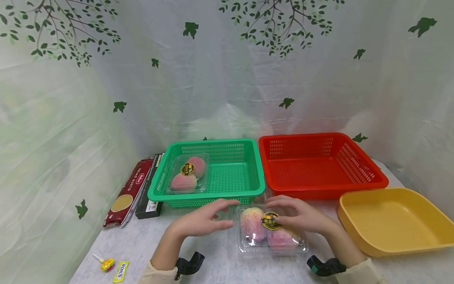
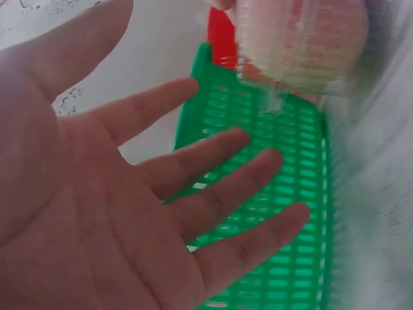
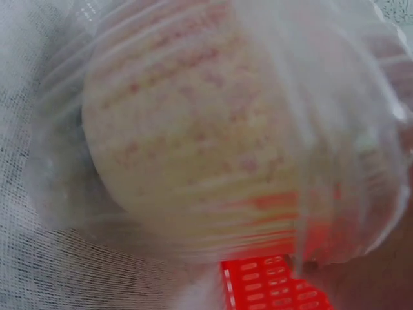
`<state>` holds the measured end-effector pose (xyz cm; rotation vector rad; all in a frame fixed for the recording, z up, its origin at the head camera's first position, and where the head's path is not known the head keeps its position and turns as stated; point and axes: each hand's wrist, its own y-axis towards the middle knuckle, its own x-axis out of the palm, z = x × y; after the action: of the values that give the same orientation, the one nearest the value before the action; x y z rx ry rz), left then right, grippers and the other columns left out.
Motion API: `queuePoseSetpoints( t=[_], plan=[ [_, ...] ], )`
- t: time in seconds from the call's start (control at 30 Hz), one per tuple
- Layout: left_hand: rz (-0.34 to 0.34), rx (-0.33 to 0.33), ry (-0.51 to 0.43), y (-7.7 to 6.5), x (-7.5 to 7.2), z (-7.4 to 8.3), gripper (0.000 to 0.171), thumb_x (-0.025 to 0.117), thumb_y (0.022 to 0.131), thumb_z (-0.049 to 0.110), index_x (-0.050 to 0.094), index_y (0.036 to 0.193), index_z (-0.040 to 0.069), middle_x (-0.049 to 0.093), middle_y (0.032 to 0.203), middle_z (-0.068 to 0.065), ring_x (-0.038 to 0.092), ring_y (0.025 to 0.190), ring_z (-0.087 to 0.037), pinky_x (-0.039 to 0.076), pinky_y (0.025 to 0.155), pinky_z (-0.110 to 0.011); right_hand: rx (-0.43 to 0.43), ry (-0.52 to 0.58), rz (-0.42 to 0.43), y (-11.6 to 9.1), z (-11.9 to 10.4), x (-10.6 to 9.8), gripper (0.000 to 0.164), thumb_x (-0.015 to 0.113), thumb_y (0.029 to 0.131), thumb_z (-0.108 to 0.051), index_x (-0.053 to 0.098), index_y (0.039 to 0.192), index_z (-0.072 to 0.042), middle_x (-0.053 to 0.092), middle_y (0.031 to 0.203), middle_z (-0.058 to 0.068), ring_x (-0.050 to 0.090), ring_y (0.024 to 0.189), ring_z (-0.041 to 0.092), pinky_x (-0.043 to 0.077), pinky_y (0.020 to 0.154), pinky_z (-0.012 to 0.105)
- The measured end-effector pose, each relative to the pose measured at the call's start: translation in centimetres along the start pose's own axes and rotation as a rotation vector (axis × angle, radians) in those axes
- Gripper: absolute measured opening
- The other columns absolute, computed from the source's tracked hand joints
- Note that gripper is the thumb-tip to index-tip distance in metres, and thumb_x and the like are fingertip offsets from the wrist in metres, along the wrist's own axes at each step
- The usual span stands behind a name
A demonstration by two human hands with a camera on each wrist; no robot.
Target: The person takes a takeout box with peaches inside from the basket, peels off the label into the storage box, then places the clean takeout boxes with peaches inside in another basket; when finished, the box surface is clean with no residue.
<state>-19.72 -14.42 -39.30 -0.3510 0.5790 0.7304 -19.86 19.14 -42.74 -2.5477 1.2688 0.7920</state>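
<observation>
In the head view a clear plastic box (image 1: 255, 249) of pink and yellow peaches (image 1: 253, 225) is at the front middle, with a round black and gold sticker on its lid. My right hand (image 1: 299, 215) grips the box at its right side, fingers over the lid; its underside is hidden. To the left of the box, my left hand (image 1: 203, 219) is held apart from it, fingers spread and touching nothing, as the left wrist view also shows. The right wrist view is filled by a blurred peach (image 3: 193, 142) behind the clear plastic.
Behind the hands stands a green basket (image 1: 230, 197) with another box of peaches (image 1: 188, 173) in it. Beside it are a red basket (image 1: 322, 193) and a yellow tray (image 1: 383, 250). On the left lie a dark red packet (image 1: 127, 193), a black box (image 1: 149, 209), a lollipop (image 1: 107, 264) and a yellow sweet (image 1: 121, 271).
</observation>
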Motion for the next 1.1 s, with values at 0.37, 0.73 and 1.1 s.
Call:
queuePoseSetpoints(
  t=[0.37,0.73,1.1],
  plan=[
    [-0.068,-0.007,-0.168,2.1,2.3,-2.2,0.073,0.066,0.097,0.031,0.027,0.159,0.023,0.028,0.164,0.0,0.029,0.15,-0.03,0.037,0.116,-0.054,-0.017,0.0,-0.015,-0.1,0.0,0.3,0.039,0.07,0.093,-0.026,0.066,0.131,-0.024,0.051,0.148,0.012,0.044,0.135,0.039,0.046,0.101,0.065],
    [-0.096,0.05,-0.25,3.2,3.3,-3.2,0.085,0.074,0.09,0.029,0.025,0.159,0.025,0.025,0.164,0.008,0.024,0.152,-0.022,0.031,0.12,-0.047,0.002,-0.072,0.025,0.0,-1.0,0.3,0.031,0.075,0.09,-0.028,0.07,0.121,-0.029,0.055,0.145,0.012,0.046,0.135,0.039,0.039,0.104,0.072],
    [-0.099,0.038,-0.258,3.3,3.4,-3.5,0.085,0.074,0.09,0.03,0.025,0.159,0.026,0.027,0.164,0.009,0.027,0.151,-0.021,0.032,0.119,-0.044,-0.078,-0.319,0.117,0.0,-2.5,0.8,0.028,0.081,0.084,-0.025,0.073,0.11,-0.032,0.066,0.12,-0.009,0.052,0.115,0.016,0.047,0.095,0.044]
  ],
)
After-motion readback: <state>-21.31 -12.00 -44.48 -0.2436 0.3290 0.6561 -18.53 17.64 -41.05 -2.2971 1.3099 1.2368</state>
